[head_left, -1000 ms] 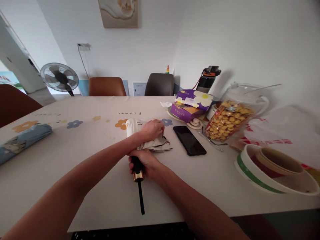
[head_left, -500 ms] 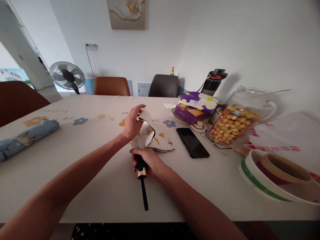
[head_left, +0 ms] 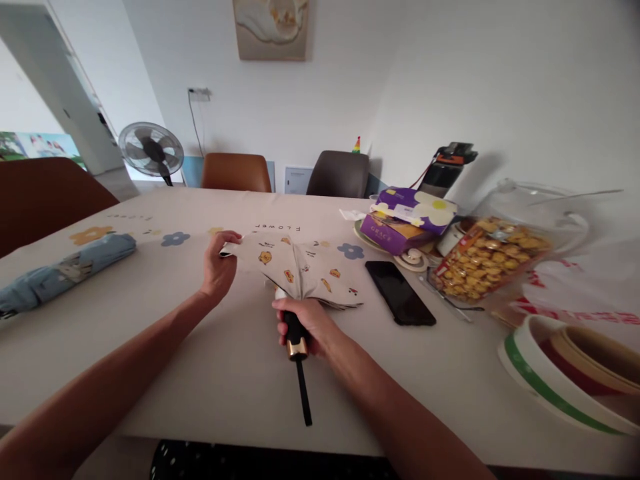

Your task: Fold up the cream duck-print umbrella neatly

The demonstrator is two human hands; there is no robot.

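A small folding umbrella lies on the table in front of me, its cream canopy [head_left: 305, 267] printed with little orange figures and partly spread. My right hand [head_left: 307, 323] is closed round its black handle [head_left: 296, 335], which has a gold ring and a black strap trailing toward me. My left hand [head_left: 220, 263] pinches the left edge of the canopy and holds it stretched out to the left.
A rolled blue umbrella [head_left: 65, 272] lies at the left. A black phone [head_left: 400, 301], a purple box [head_left: 400, 223], a snack jar [head_left: 493, 257], a dark bottle [head_left: 450, 167] and stacked bowls [head_left: 575, 363] crowd the right. Chairs and a fan [head_left: 151, 148] stand beyond the table [head_left: 165, 333].
My left hand lifted off the bundled canopy, took its edge and drew it out to the left, unfolding the fabric. My right hand kept hold of the handle.
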